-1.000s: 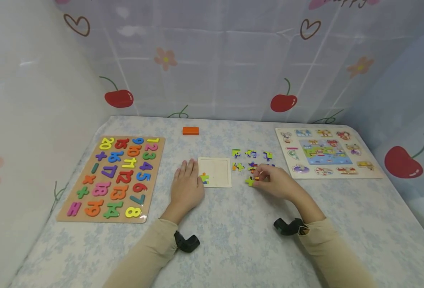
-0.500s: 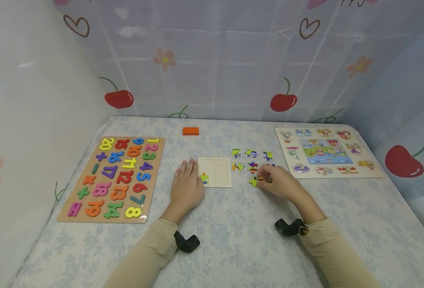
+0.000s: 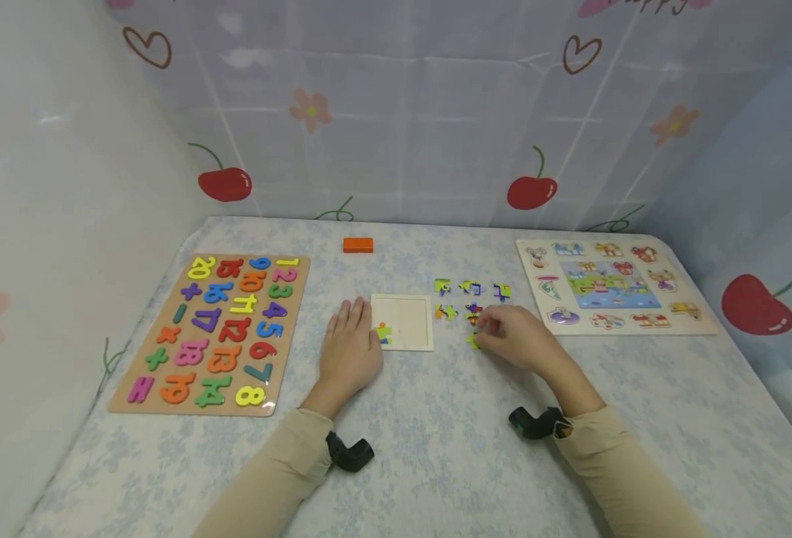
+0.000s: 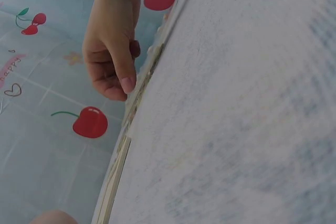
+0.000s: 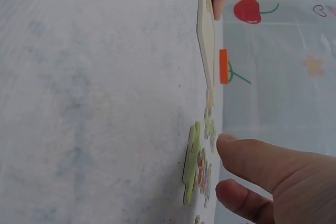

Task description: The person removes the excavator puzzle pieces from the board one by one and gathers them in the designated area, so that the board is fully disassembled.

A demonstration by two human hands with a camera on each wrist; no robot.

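Observation:
My left hand (image 3: 351, 350) lies flat with straight fingers at the left edge of a square wooden puzzle tray (image 3: 409, 323). One green jigsaw piece (image 3: 383, 336) sits in the tray's lower left corner. Over the loose pieces hovers my right hand (image 3: 520, 342), its thumb and fingers bent. In the right wrist view a green-edged jigsaw piece (image 5: 191, 163) lies on the table, with a gap between it and the thumb (image 5: 247, 156). From above, the hand partly covers that piece and some neighbours.
Several jigsaw pieces (image 3: 470, 288) lie in rows right of the tray. A number board (image 3: 285, 321) is at left, a picture puzzle board (image 3: 551, 258) at right. An orange block (image 3: 358, 245) lies towards the back, before the cherry-printed curtain (image 3: 396, 149).
My right hand slid the green jigsaw piece slightly right, then let go and rose a little off it. The left hand stays in place.

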